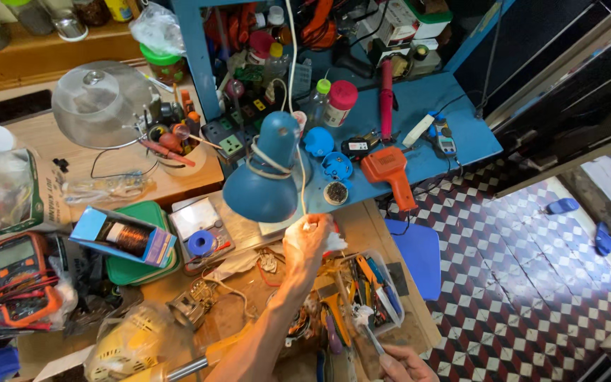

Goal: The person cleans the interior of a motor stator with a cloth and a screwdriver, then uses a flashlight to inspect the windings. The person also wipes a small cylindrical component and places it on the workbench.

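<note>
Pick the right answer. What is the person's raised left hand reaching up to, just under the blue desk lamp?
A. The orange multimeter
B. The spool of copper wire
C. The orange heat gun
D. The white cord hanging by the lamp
D: the left hand pinches the white cord below the blue desk lamp.

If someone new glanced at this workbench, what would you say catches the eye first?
Probably the blue desk lamp at the centre, with the left hand raised just under its shade, fingers pinched on something small and white. Next, the orange multimeter at the left edge and the right hand at the bottom, gripping a slim metal tool.
</note>
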Motion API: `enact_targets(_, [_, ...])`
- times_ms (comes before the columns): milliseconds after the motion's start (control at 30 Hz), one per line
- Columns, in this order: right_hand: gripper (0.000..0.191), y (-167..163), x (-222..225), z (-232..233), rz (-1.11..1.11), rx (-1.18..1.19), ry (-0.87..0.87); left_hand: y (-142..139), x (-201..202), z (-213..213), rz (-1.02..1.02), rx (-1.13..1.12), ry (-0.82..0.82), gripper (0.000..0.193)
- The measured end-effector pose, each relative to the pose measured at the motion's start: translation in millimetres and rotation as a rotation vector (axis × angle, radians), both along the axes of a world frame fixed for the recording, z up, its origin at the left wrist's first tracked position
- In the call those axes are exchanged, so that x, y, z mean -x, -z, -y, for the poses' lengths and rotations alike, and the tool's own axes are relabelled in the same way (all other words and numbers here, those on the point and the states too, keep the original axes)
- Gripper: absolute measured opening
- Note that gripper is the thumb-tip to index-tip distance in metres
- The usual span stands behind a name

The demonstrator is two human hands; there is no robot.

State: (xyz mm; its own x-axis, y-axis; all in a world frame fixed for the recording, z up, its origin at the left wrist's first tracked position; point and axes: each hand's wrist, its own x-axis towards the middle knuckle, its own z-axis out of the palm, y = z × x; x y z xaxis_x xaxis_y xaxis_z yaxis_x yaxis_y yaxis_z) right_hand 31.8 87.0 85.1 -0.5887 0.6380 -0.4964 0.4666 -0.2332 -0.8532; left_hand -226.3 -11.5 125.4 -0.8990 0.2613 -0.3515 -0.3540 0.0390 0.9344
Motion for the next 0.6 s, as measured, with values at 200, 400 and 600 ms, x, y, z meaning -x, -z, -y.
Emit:
enact_targets(200, [0.034, 21, 23, -56, 0.043, -0.015, -0.018, 12, 69, -66, -0.233, 0.39, -0.108, 0.03])
enact_targets(400, [0.037, 35, 39, -101, -0.075, 0.169, -0.228, 31, 101, -89, -0.305, 0.44, -0.044, 0.027])
enact_targets(600, [0.037, 44, 45, -115, 0.227, 0.114, -0.167, 39, 111, -93, -0.271, 0.705, 0.027, 0.024])
